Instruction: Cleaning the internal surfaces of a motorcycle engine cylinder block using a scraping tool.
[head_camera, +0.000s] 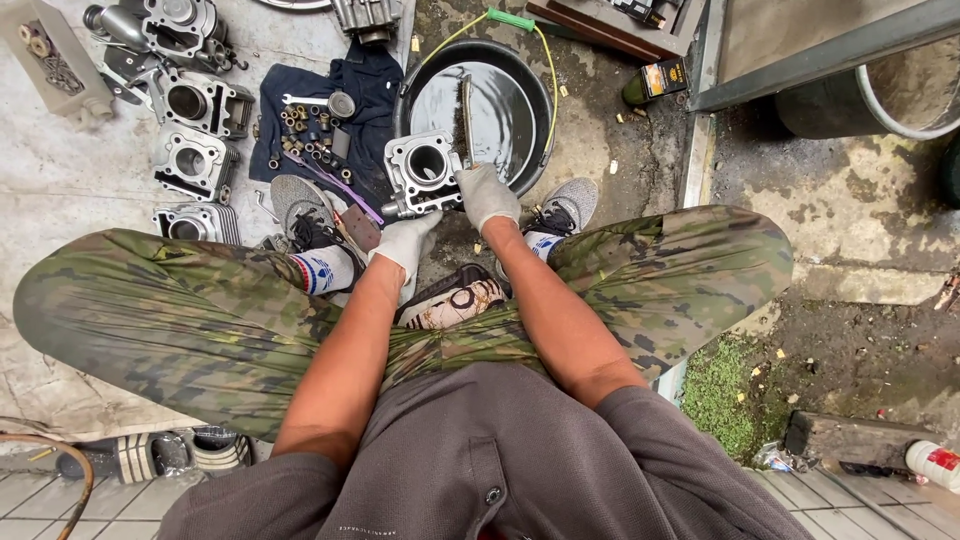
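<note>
Far left of the left hand (405, 243): ribbed cast-metal cylinder blocks (192, 160), dull grey. Left hand, in a grey knit glove, clamped under a square engine cylinder (424, 170) with a round bore. Right hand (485, 194) (also gloved) gripping a wire brush (465, 120), just above it a round black basin (510, 110). Farther right, a small dark bottle (655, 80), yellow-labelled.

soft, even daylight falls from above, casting only faint shadows. the round black plastic basin (478, 100) holds liquid with a pale sky glare. focus stays sharp throughout; wide-angle distortion bends the frame's edges and corners.
</note>
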